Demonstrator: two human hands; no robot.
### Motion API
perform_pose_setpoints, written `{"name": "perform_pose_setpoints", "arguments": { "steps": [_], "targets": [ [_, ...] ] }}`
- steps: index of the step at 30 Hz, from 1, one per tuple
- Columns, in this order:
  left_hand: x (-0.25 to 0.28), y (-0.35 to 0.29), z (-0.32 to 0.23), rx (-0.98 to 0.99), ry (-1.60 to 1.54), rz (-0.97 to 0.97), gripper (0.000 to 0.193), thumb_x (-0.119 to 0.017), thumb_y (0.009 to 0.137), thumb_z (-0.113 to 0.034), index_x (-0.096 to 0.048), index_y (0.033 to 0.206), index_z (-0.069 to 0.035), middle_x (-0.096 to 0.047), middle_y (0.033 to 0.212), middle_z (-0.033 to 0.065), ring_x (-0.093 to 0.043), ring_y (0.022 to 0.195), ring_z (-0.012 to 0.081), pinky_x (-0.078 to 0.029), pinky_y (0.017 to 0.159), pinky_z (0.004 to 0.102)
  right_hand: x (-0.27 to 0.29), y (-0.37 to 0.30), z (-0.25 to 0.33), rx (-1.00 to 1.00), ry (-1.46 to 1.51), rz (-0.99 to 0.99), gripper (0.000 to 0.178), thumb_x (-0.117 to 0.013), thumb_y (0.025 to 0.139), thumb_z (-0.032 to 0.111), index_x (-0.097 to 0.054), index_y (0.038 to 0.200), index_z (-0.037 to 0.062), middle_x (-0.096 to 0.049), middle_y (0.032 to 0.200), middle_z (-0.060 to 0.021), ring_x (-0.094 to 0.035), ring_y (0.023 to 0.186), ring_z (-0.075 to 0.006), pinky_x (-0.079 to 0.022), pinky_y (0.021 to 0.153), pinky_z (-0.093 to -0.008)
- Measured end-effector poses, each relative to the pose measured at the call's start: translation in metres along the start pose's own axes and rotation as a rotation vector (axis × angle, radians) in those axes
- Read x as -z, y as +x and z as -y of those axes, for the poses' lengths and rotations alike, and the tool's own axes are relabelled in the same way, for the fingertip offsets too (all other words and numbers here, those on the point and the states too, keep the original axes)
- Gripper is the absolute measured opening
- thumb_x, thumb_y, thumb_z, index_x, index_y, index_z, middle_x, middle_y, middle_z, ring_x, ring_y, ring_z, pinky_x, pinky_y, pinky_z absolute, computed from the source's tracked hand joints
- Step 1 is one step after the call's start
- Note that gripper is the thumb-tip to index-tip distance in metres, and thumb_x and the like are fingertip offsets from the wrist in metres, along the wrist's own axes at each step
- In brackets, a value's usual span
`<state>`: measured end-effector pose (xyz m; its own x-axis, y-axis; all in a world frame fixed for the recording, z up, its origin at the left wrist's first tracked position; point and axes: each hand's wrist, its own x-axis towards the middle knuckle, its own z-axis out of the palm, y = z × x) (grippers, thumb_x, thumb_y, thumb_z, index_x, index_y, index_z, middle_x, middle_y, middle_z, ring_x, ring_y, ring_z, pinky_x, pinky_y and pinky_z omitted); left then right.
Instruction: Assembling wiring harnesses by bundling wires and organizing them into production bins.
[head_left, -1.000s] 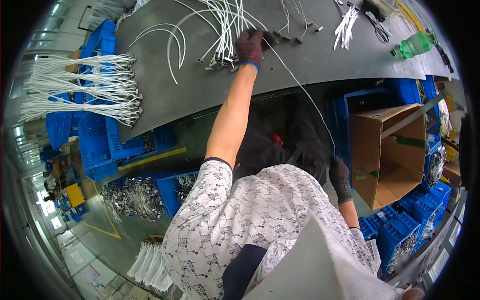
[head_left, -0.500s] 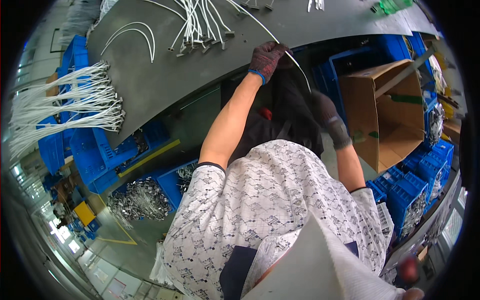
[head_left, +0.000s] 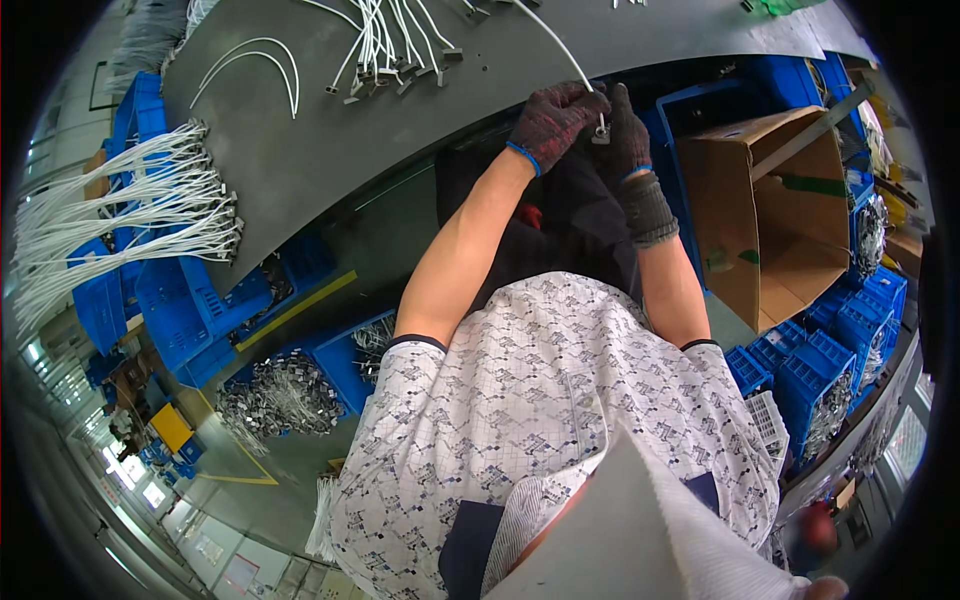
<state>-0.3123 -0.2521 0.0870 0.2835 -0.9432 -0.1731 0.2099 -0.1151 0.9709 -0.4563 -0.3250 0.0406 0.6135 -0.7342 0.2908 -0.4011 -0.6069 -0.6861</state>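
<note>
A white cable (head_left: 553,42) comes over the table's edge into my gloved left hand (head_left: 556,122), which is closed around it. My gloved right hand (head_left: 628,130) is right beside the left, its fingers closed at a small silver metal fitting (head_left: 601,131). The fitting sits between the two hands, below the cable. How the cable and fitting meet is hidden by the fingers. On the dark table (head_left: 300,165), a bunch of white cables (head_left: 380,45) with metal ends lies ahead of my left hand.
A large pile of white cables (head_left: 130,215) overhangs the table's left end. Close on my right stand an open cardboard box (head_left: 725,215) and blue crates (head_left: 812,390). Another blue crate (head_left: 338,365) and a heap of metal-ended parts (head_left: 285,392) are low at left.
My right hand has come up and left from its blurred spot lower down to meet my left hand. The cable's free end no longer hangs in view, and the metal fitting now shows.
</note>
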Motion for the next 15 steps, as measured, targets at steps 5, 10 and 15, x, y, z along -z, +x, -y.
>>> {"name": "perform_pose_setpoints", "arguments": {
  "steps": [5, 10, 15],
  "targets": [
    [0.024, 0.003, -0.018, -0.049, 0.136, -0.106, 0.024, -0.067, 0.095, -0.021, -0.075, 0.106, -0.001, -0.075, 0.097, 0.0054, -0.065, 0.092, 0.0107, -0.052, 0.086, 0.0291, -0.029, 0.038, 0.002, -0.009, -0.067, 0.061, 0.049, -0.067, 0.091, 0.022, -0.05, 0.13, -0.0021, -0.07, 0.097, -0.0226, -0.068, 0.09, -0.0416, -0.053, 0.072, -0.0486],
    [0.104, 0.038, -0.03, 0.013, 0.433, -0.108, 0.026, -0.067, 0.093, -0.026, -0.076, 0.106, -0.006, -0.075, 0.094, 0.009, -0.068, 0.088, 0.015, -0.053, 0.082, 0.0312, -0.075, 0.107, 0.003, -0.552, 0.633, 0.149, 0.057, -0.064, 0.089, 0.048, -0.058, 0.12, 0.0008, -0.069, 0.087, -0.0181, -0.068, 0.075, -0.0397, -0.053, 0.063, -0.0439],
    [0.247, 0.042, -0.03, -0.002, 0.951, -0.494, 0.031, -0.057, 0.093, -0.033, -0.072, 0.105, -0.009, -0.071, 0.102, 0.0181, -0.067, 0.096, 0.0388, -0.053, 0.084, 0.0453, -0.088, 0.183, -0.025, -0.442, -0.067, -0.058, 0.069, -0.052, 0.091, 0.058, -0.062, 0.127, 0.0003, -0.071, 0.105, -0.023, -0.067, 0.103, -0.0419, -0.053, 0.087, -0.049]
  ]
}}
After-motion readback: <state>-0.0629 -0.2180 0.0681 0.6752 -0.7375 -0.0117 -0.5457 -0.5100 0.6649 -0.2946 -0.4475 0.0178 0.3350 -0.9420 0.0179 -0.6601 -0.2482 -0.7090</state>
